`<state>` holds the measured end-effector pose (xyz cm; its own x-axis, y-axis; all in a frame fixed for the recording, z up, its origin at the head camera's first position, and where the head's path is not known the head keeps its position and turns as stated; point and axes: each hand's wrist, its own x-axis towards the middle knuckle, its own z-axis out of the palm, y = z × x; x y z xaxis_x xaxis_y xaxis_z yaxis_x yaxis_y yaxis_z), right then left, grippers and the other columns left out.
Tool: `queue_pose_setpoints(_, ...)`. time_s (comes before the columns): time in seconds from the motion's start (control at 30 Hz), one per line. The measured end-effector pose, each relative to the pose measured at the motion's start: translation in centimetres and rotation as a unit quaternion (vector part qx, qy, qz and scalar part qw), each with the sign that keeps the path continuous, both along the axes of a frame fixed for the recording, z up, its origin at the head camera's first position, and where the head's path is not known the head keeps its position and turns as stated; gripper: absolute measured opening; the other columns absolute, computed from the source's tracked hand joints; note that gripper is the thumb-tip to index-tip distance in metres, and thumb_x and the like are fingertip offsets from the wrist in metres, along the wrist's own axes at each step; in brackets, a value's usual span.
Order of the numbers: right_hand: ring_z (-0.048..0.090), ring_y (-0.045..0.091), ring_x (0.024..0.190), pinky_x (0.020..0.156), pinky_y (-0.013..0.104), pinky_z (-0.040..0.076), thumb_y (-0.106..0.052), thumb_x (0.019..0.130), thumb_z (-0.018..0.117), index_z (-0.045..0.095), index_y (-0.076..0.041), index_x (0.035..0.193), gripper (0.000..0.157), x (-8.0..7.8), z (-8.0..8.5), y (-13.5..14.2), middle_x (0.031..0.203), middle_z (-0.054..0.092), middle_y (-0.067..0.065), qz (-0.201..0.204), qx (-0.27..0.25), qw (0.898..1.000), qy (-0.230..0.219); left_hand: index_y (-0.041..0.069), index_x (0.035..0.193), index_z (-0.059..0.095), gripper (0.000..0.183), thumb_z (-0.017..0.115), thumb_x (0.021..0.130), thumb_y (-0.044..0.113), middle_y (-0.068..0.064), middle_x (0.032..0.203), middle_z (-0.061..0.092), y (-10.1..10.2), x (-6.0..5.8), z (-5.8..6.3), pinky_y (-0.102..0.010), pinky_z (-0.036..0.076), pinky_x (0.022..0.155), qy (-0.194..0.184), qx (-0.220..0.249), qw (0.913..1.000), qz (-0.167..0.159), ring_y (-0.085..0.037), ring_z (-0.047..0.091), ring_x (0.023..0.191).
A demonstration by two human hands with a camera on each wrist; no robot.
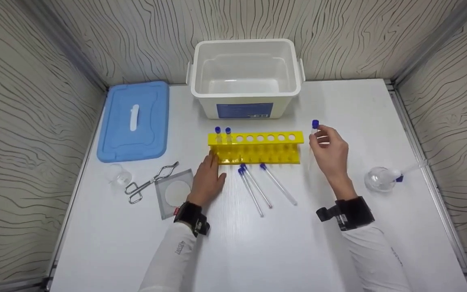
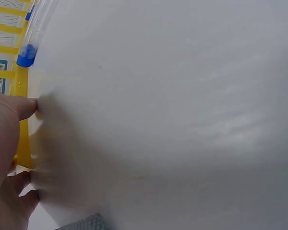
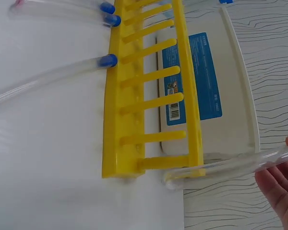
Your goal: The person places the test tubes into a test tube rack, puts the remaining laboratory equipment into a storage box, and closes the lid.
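My right hand (image 1: 330, 152) pinches a blue-capped clear test tube (image 3: 225, 167) near its top, beside the right end of the yellow test tube rack (image 1: 253, 159). The tube's rounded bottom overlaps the rack's end in the right wrist view. With fairly straight fingers, my left hand (image 1: 207, 182) touches the rack's left end; its thumb (image 2: 26, 106) lies along the front side. Two capped tubes (image 1: 223, 130) stand in the leftmost holes. Three more capped tubes (image 1: 280, 185) lie on the table in front of the rack, caps toward it.
Behind the rack stands a white bin (image 1: 245, 91), with its blue lid (image 1: 118, 134) flat at the left. Metal tongs (image 1: 152, 181), a small glass vessel (image 1: 122, 177) and a grey square mat (image 1: 162, 198) lie near my left hand. A round glass flask (image 1: 375, 180) sits far right.
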<state>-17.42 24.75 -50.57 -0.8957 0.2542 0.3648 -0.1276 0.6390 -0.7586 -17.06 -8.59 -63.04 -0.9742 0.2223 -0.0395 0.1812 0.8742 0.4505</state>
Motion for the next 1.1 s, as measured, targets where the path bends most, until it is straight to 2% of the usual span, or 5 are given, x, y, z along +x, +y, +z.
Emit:
queue_pose_setpoints(0.17,0.066,0.008,0.083,0.073,0.001,0.048,-0.009,0.089,0.070,0.066,0.005,0.116,0.031,-0.4,1.1,-1.7,0.098,0.071,0.017,0.045,-0.021,0.998,0.049,0.000,0.155,0.028,0.070,0.056,0.099,0.033,-0.020,0.164,0.023,-0.1,0.1,0.1,-0.048,0.030,0.122,0.004,0.004,1.0000,-0.003,-0.038,0.033,0.147)
queue_pose_setpoints(0.27,0.068,0.017,0.086,0.075,0.003,0.051,-0.010,0.090,0.071,0.065,0.004,0.117,0.031,-0.6,1.7,-2.7,0.099,0.071,0.016,0.072,-0.031,0.995,0.055,0.000,0.154,0.029,0.070,0.056,0.098,0.033,-0.020,0.163,0.024,-0.1,0.0,0.0,-0.048,0.031,0.122,0.009,0.004,0.9999,-0.006,-0.038,0.034,0.147)
queue_pose_setpoints(0.53,0.064,-0.003,0.085,0.076,0.011,0.056,-0.012,0.090,0.072,0.064,0.002,0.115,0.030,-1.2,2.0,-5.4,0.098,0.070,0.015,0.106,-0.095,0.989,0.048,0.000,0.155,0.027,0.071,0.054,0.099,0.035,-0.019,0.165,0.021,-0.2,-0.2,-0.3,-0.046,0.027,0.124,-0.002,-0.003,0.9999,-0.009,-0.037,0.030,0.149)
queue_pose_setpoints(0.87,0.072,0.026,0.092,0.082,0.016,0.058,-0.006,0.090,0.071,0.062,0.007,0.112,0.027,-1.5,2.0,-8.9,0.100,0.070,0.018,0.172,-0.111,0.975,0.091,0.002,0.156,0.024,0.072,0.053,0.100,0.037,-0.016,0.166,0.017,-0.1,-0.2,-0.2,-0.046,0.024,0.125,-0.011,-0.009,0.9999,-0.007,-0.035,0.026,0.151)
queue_pose_setpoints(1.1,0.072,0.031,0.097,0.085,0.024,0.059,-0.006,0.091,0.069,0.061,0.008,0.114,0.028,-2.3,2.0,-11.1,0.102,0.069,0.020,0.191,-0.129,0.970,0.080,-0.001,0.154,0.030,0.069,0.053,0.100,0.034,-0.020,0.164,0.023,-0.1,-0.1,-0.1,-0.049,0.027,0.124,0.004,-0.008,0.9999,-0.008,-0.040,0.027,0.150)
